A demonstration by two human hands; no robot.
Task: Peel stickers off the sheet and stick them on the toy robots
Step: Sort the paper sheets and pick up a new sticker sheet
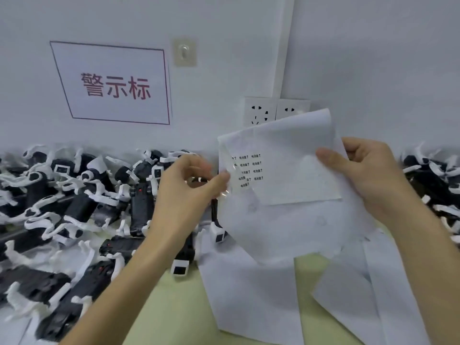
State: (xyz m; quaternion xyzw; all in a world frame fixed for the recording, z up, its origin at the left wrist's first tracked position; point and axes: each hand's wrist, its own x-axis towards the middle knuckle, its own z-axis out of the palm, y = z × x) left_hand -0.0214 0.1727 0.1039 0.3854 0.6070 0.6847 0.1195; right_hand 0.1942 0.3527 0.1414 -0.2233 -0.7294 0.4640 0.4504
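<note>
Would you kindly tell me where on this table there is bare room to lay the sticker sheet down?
Bare green tabletop shows between the toy robots on the left and the loose white sheets; a smaller gap lies between those sheets. Robots crowd the left side and far right edge.

A white sign (pixel 112 83) on the wall (pixel 373 58), framed by a thin red line, reads 警示标 in 3 large red characters. The sticker sheet (pixel 286 170) bears small black labels (pixel 249 168) in 3 columns. Each ends in an up arrow, but the characters are too small to read.

toy robots (pixel 74 207) crowd left, green tabletop (pixel 174 307) open
</note>
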